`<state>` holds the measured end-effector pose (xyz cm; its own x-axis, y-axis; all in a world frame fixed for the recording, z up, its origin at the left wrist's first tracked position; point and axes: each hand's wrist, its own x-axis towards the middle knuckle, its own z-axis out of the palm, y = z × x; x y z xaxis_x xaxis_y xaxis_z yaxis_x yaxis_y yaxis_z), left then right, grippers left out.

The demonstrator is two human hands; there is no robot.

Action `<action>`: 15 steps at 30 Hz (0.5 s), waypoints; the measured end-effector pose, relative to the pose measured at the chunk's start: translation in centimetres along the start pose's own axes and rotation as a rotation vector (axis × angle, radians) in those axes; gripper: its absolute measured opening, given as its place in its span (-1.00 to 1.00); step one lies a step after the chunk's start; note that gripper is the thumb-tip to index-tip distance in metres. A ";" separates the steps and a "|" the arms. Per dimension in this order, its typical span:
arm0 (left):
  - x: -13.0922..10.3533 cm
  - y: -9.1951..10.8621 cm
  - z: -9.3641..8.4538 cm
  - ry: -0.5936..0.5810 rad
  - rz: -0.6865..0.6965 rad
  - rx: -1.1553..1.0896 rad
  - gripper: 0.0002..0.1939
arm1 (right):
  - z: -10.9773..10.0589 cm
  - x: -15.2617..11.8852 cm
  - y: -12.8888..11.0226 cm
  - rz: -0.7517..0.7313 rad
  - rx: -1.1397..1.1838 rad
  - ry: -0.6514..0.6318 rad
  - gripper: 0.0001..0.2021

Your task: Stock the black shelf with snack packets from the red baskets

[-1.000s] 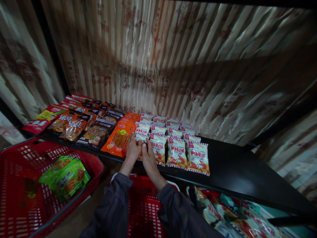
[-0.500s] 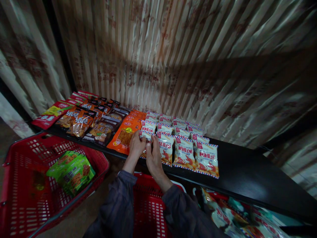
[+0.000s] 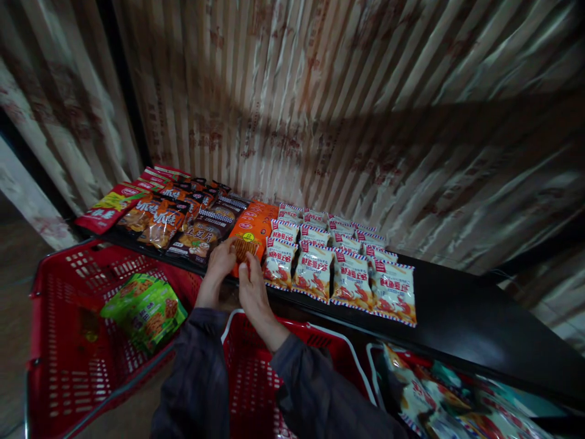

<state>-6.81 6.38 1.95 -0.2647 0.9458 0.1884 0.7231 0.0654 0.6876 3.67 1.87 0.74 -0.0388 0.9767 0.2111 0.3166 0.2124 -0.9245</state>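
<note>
My left hand (image 3: 222, 263) rests at the lower left edge of an orange snack bag (image 3: 249, 235), its fingers stretched along the side. Against the lower right edge of that bag lies my right hand (image 3: 253, 292), fingers straight and slightly apart. The orange bag lies flat on a black shelf (image 3: 461, 311), overlapping others of its kind behind it. Rows of white snack bags with red lettering (image 3: 315, 268) lie just right of my right hand. Brown potato-slice bags (image 3: 198, 235) are left of my left hand.
Farther left lie black-and-orange bags (image 3: 159, 222) and red bags (image 3: 109, 207). Below the shelf stand a red basket (image 3: 59, 317) with green snack bags (image 3: 146, 311), a red basket (image 3: 329, 332) under my arms, and more packets (image 3: 425, 390) at right. A striped curtain (image 3: 292, 122) hangs behind.
Both hands have moved left, from the front white snack bag to the orange snack bag. The front left white bag is now uncovered. The view has shifted slightly.
</note>
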 end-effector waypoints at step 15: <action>1.0 -0.8 1.1 -0.010 0.143 0.091 -0.57 | 1.9 4.4 0.6 0.103 -0.213 0.123 -0.57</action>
<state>-6.93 7.59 0.78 -0.1492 0.9506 0.2722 0.8076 -0.0416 0.5882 1.86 6.32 0.47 0.1155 0.9790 0.1679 0.5060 0.0875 -0.8581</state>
